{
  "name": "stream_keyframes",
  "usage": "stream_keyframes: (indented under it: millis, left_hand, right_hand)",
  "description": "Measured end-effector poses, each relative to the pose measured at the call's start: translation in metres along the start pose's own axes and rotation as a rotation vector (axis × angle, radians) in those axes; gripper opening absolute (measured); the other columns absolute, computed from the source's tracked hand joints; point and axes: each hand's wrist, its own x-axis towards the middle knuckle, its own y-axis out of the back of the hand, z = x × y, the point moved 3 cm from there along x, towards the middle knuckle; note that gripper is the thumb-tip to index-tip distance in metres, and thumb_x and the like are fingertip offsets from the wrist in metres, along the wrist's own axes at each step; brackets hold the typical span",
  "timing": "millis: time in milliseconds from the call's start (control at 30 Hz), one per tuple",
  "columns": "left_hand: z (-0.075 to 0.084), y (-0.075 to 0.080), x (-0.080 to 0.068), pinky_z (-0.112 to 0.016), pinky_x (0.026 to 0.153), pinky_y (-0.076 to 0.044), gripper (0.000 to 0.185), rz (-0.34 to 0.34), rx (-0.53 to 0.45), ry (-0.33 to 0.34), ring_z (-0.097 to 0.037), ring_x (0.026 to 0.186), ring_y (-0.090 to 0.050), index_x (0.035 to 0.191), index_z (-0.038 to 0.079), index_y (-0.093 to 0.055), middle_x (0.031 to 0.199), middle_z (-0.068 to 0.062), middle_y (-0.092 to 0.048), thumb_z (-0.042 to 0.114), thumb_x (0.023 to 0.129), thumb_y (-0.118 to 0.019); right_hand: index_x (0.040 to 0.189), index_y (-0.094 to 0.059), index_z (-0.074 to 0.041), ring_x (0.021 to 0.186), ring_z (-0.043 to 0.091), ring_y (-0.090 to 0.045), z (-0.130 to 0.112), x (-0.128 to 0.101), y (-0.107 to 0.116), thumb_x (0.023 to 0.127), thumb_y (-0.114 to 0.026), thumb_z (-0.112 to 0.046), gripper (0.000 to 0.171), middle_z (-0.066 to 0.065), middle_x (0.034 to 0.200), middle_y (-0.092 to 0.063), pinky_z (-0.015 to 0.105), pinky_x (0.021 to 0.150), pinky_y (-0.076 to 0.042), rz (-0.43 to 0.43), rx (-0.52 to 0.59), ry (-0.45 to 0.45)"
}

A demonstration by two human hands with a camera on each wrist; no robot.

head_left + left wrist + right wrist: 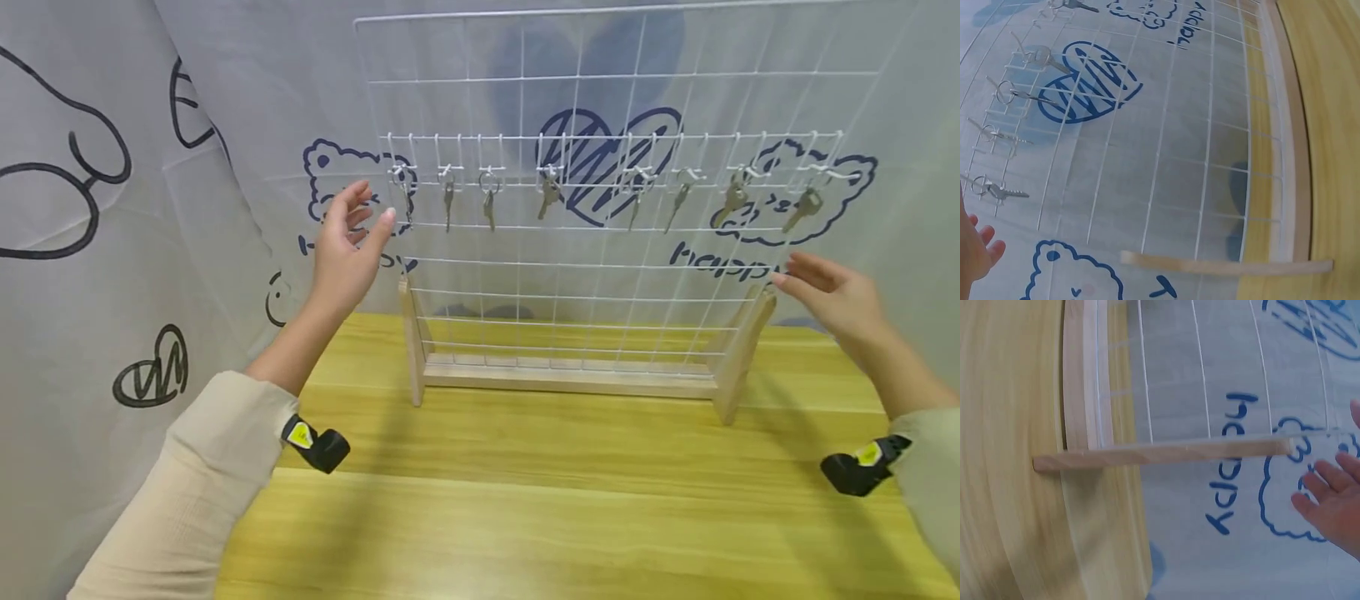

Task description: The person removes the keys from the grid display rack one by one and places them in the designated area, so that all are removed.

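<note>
A white wire grid rack (577, 267) stands upright in a wooden base, with several keys hanging by rings from its white hooks. My left hand (348, 242) is raised at the rack's left side, fingers loosely bent and holding nothing. Nearest to it hangs the leftmost key (407, 202), and the left wrist view shows a key (1005, 191) just past the fingertips. By the top of the right wooden upright (746, 354) is my right hand (843, 304), also holding nothing. The right wrist view shows its fingers (1316, 487) relaxed and apart from the upright.
The rack stands on a yellow wood-grain table (525, 500). Behind it hangs a pale curtain (240, 83) with blue bear and heart drawings, which also runs down the left side. Each sleeve has a small black camera (326, 450) at the wrist.
</note>
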Motion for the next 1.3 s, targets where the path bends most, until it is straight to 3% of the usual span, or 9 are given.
stream_keyframes:
  millis: [67, 167, 267, 367, 500, 633, 800, 1067, 1300]
  left_hand:
    - [0.002, -0.003, 0.007, -0.037, 0.108, -0.039, 0.050, 0.024, -0.016, 0.016, -0.023, 0.127, -0.044, 0.138, 0.005, -0.036, 0.140, -0.011, -0.043, 0.021, 0.094, -0.054]
    - [0.002, -0.005, 0.015, -0.034, 0.106, -0.042, 0.047, 0.060, -0.024, 0.063, -0.023, 0.124, -0.047, 0.137, 0.004, -0.038, 0.137, -0.012, -0.045, 0.020, 0.094, -0.053]
    - [0.000, -0.007, 0.021, -0.031, 0.103, -0.044, 0.046, 0.097, -0.037, 0.122, -0.022, 0.121, -0.050, 0.136, 0.004, -0.040, 0.133, -0.013, -0.048, 0.020, 0.094, -0.053]
    - [-0.002, -0.010, 0.026, -0.028, 0.101, -0.046, 0.045, 0.129, -0.059, 0.169, -0.022, 0.118, -0.051, 0.133, 0.005, -0.043, 0.130, -0.014, -0.051, 0.021, 0.093, -0.056]
    - [-0.003, -0.016, 0.031, -0.026, 0.098, -0.049, 0.045, 0.151, -0.082, 0.193, -0.022, 0.117, -0.053, 0.130, 0.005, -0.047, 0.127, -0.014, -0.052, 0.020, 0.090, -0.060]
    - [-0.003, -0.023, 0.032, -0.025, 0.096, -0.050, 0.043, 0.192, -0.096, 0.198, -0.023, 0.113, -0.056, 0.127, 0.003, -0.049, 0.124, -0.015, -0.055, 0.015, 0.088, -0.063]
    - [0.000, -0.032, 0.034, -0.021, 0.094, -0.050, 0.040, 0.256, -0.121, 0.204, -0.023, 0.108, -0.057, 0.124, 0.002, -0.051, 0.120, -0.015, -0.057, 0.010, 0.087, -0.063]
    - [0.000, -0.038, 0.035, -0.019, 0.089, -0.052, 0.036, 0.295, -0.139, 0.165, -0.025, 0.100, -0.060, 0.119, -0.004, -0.054, 0.115, -0.019, -0.060, 0.004, 0.085, -0.064]
    - [0.002, -0.038, 0.037, -0.018, 0.087, -0.052, 0.029, 0.340, -0.119, 0.174, -0.019, 0.094, -0.060, 0.114, -0.004, -0.057, 0.111, -0.018, -0.062, 0.004, 0.086, -0.062]
  right_hand:
    - [0.149, -0.015, -0.015, 0.141, 0.033, -0.017, -0.001, 0.006, 0.002, 0.090, -0.047, -0.054, 0.077, 0.007, 0.155, -0.017, 0.057, 0.114, -0.017, -0.052, 0.004, -0.014]
    - [0.149, -0.016, -0.017, 0.141, 0.036, -0.016, -0.003, 0.014, 0.004, 0.089, -0.045, -0.057, 0.077, 0.001, 0.155, -0.018, 0.058, 0.115, -0.016, -0.096, 0.007, -0.029]
    - [0.148, -0.020, -0.017, 0.141, 0.027, -0.023, -0.006, 0.021, 0.005, 0.089, -0.045, -0.057, 0.075, -0.009, 0.152, -0.026, 0.050, 0.116, -0.021, -0.114, 0.030, -0.033]
    - [0.147, -0.027, -0.015, 0.128, 0.002, -0.041, -0.008, 0.027, 0.004, 0.090, -0.048, -0.051, 0.071, -0.023, 0.136, -0.043, 0.028, 0.111, -0.036, -0.109, 0.094, -0.001]
    - [0.130, -0.052, -0.020, 0.093, -0.014, -0.056, -0.009, 0.031, 0.002, 0.090, -0.058, -0.031, 0.042, -0.028, 0.103, -0.060, 0.007, 0.081, -0.051, -0.099, 0.347, 0.074]
    - [0.099, -0.067, -0.022, 0.082, -0.001, -0.066, -0.007, 0.029, 0.000, 0.088, -0.062, -0.014, 0.014, -0.014, 0.090, -0.071, 0.013, 0.070, -0.056, -0.139, 0.641, 0.100]
    - [0.092, -0.071, -0.010, 0.078, 0.011, -0.070, -0.003, 0.026, -0.002, 0.089, -0.057, -0.003, 0.016, 0.001, 0.087, -0.074, 0.021, 0.070, -0.058, -0.159, 0.871, 0.128]
    - [0.089, -0.073, -0.013, 0.072, 0.010, -0.069, -0.006, 0.025, 0.003, 0.086, -0.064, -0.010, 0.010, -0.003, 0.080, -0.074, 0.020, 0.064, -0.059, -0.079, 0.841, 0.084]
    - [0.085, -0.073, -0.012, 0.070, 0.010, -0.070, -0.013, 0.026, 0.007, 0.083, -0.067, -0.011, 0.007, -0.002, 0.078, -0.074, 0.021, 0.063, -0.059, -0.043, 0.879, 0.107]
